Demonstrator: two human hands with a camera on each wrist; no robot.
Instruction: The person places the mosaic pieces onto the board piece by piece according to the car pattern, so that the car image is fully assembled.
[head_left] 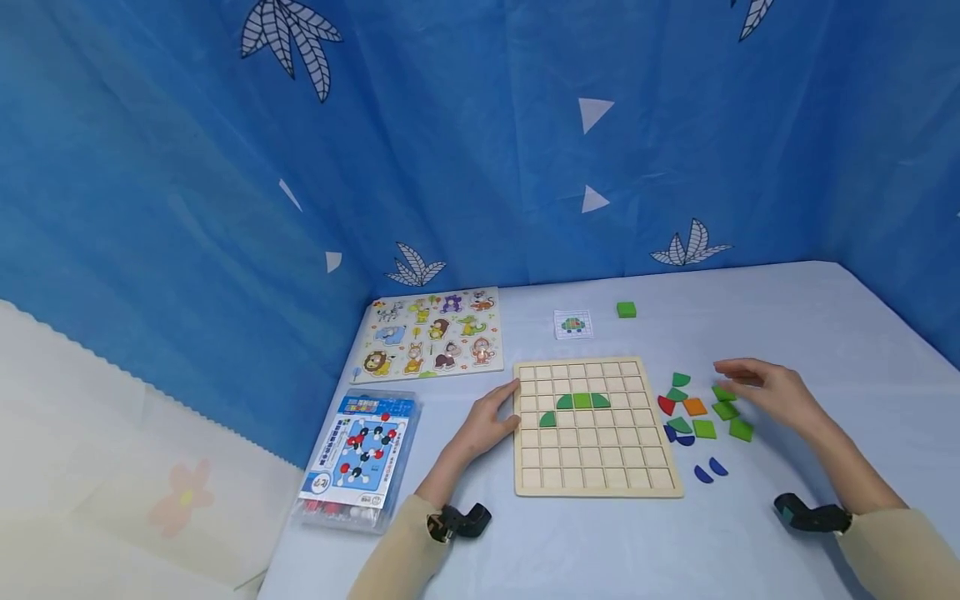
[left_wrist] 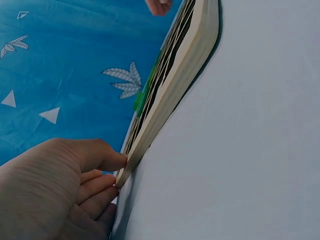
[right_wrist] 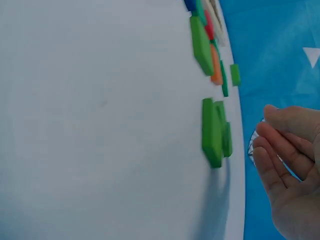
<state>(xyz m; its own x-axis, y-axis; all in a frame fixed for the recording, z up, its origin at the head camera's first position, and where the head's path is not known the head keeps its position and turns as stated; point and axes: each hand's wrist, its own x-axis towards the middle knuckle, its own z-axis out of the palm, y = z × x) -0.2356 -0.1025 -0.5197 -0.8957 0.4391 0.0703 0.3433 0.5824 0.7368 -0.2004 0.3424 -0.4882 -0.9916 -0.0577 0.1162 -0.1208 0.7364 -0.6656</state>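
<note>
A square wooden grid board (head_left: 600, 491) lies in the middle of the table in the head view. Its cells hold a green square tile (head_left: 582, 401) between two green quarter-round tiles, and another green quarter-round tile (head_left: 548, 420) one row lower. My left hand (head_left: 486, 423) rests thumb and fingertips against the board's left edge. To the right of the board, my right hand (head_left: 776, 396) hovers beside several loose green square tiles (head_left: 725, 411). Its fingers are loosely bent with nothing between them, also in the right wrist view.
Red, orange, green and blue tiles (head_left: 695, 407) lie right of the board. Behind it are a picture card (head_left: 573, 324) and a green block (head_left: 626, 310). An animal puzzle (head_left: 431, 333) and a boxed molecule set (head_left: 363, 458) lie left. A blue curtain (head_left: 487, 167) hangs behind.
</note>
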